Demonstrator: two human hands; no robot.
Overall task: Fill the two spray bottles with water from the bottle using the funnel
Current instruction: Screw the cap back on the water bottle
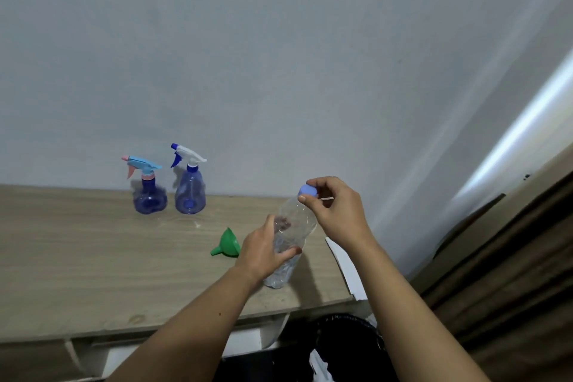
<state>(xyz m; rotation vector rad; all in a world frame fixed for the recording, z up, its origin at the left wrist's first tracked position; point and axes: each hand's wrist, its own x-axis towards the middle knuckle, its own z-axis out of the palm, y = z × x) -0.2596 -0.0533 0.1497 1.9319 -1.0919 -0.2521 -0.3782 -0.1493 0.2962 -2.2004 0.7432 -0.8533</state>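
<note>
A clear plastic water bottle (296, 223) stands tilted on the wooden table (77, 257) near its right end. My left hand (263, 250) grips the bottle's middle. My right hand (336, 211) pinches its light blue cap (307, 189) at the top. A green funnel (228, 243) lies on its side just left of my left hand. Two blue spray bottles stand at the back by the wall: one with a light blue and pink trigger head (148, 192), one with a white and dark blue head (189, 187). Both have their heads on.
A pale wall (279, 71) rises behind the table. The table's right edge (341, 257) lies beside the bottle. A dark bin (347, 338) sits below the front edge, and brown curtains (511, 273) hang at the right.
</note>
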